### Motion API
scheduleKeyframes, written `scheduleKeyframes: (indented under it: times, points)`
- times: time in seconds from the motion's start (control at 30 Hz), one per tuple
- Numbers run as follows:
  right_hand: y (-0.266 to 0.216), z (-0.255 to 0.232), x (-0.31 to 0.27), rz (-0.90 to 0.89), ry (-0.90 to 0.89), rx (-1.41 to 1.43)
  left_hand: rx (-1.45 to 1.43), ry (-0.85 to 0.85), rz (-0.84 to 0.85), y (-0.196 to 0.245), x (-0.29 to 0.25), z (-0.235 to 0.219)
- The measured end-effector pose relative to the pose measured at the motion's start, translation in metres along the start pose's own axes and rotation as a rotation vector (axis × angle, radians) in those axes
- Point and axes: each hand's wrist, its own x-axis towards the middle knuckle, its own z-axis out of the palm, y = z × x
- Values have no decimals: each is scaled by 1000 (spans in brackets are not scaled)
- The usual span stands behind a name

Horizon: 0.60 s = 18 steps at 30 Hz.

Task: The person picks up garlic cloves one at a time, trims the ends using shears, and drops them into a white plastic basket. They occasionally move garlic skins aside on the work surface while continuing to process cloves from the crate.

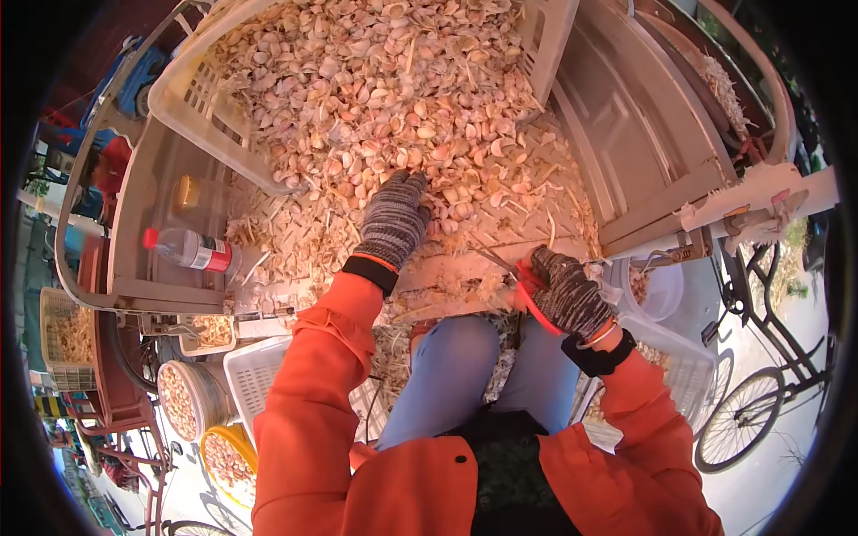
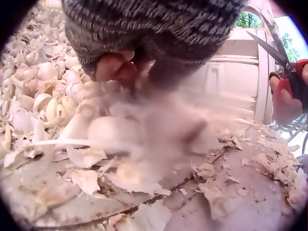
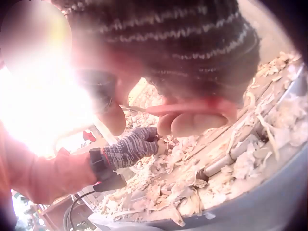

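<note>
My left hand (image 1: 396, 219), in a grey knit glove with bare fingertips, reaches down at the front edge of a heap of garlic (image 1: 420, 116). Its fingers bend down over garlic bulbs (image 2: 113, 132) in the left wrist view. A pale blur under the hand hides its grip, so I cannot tell if it holds a bulb. My right hand (image 1: 567, 290), gloved alike, holds red-handled scissors (image 2: 284, 62) near the front edge of the bed. The scissor blades stand apart and point toward the left hand's side.
Papery skins litter the metal cart bed (image 1: 527, 223). A cream plastic crate (image 1: 214, 147) surrounds part of the heap. At left lies a red-capped bottle (image 1: 192, 250). Below stand a garlic bucket (image 1: 192, 397), a yellow basket (image 1: 234, 456) and white crates (image 1: 246, 371). A bicycle (image 1: 746, 415) is at right.
</note>
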Motion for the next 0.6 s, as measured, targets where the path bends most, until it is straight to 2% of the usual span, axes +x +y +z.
scheduleKeyframes:
  times: [0.03, 0.07, 0.1, 0.13, 0.17, 0.2, 0.23, 0.27, 0.33, 0.4, 0.47, 0.53, 0.57, 0.6]
  points:
    - [3, -1, 6, -60, 24, -148, -71, -97, -91, -1, 4, 0]
    - [2, 0, 10, -61, 27, -151, -139, -191, -179, -2, 8, -2]
    - [0, 2, 15, -88, 106, -173, -323, -248, -278, 3, 8, -20]
    - [-3, 4, 19, -114, 185, -195, -323, -243, -274, 2, 1, -21]
    - [-10, 2, 23, -234, 228, -290, -752, -210, -380, 0, -8, -20]
    - [-16, 1, 25, -235, 231, -292, -1183, -170, -478, 0, -17, -20]
    - [-21, 1, 26, -272, 203, -305, -1193, -245, -436, 6, -25, -30]
    - [-26, -1, 26, -308, 175, -319, -1195, -244, -433, 11, -33, -35]
    - [-36, -3, 22, -352, 155, -365, -1312, -268, -313, 19, -47, -44]
    - [-46, -5, 15, -374, 127, -394, -1362, -268, -315, 28, -57, -51]
    - [-57, -6, 5, -399, 140, -385, -1121, -276, -234, 33, -65, -57]
    - [-66, -9, -6, -402, 103, -473, -1085, -235, -206, 39, -72, -70]
    - [-59, -5, -11, -465, 139, -348, -1031, -252, -170, 43, -75, -80]
    - [-60, -6, -16, -469, 142, -350, -976, -268, -134, 45, -78, -87]
